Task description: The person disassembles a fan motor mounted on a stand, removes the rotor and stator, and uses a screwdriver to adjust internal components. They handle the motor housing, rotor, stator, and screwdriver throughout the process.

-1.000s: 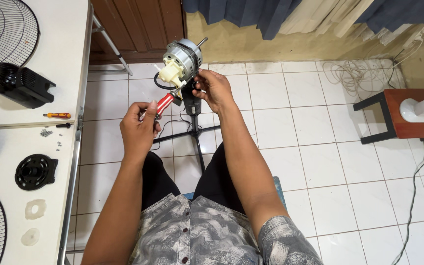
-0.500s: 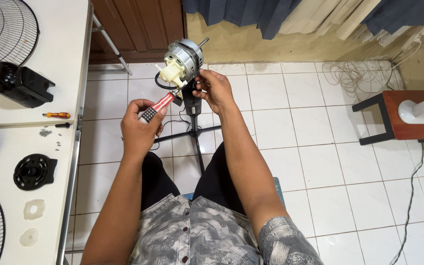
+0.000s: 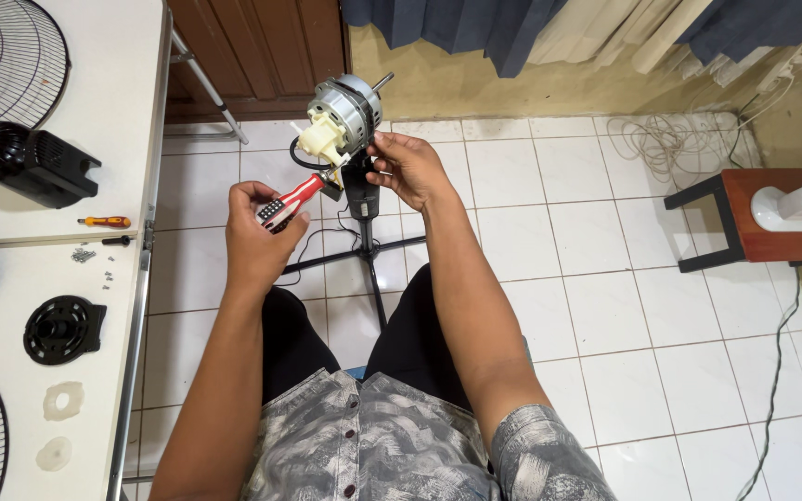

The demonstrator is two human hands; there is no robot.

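- L hand (image 3: 254, 239) grip clamped on screwdriver (image 3: 291, 201), red/black handle; tip points up-right into underside of fan motor (image 3: 343, 116).
- R hand (image 3: 407, 169) fingers closed on motor's lower right side, where it meets black stand neck (image 3: 360, 192).
- Motor: bare silver metal housing, cream plastic gearbox on L face, shaft sticking out top right; sits atop stand over tiled floor, between both hands.
- Count: 1 motor, 1 screwdriver in hand, 1 orange screwdriver (image 3: 104, 222) on worktop (image 3: 132, 121) w/ small screws (image 3: 83, 253), 2 wire grilles (image 3: 2, 56).
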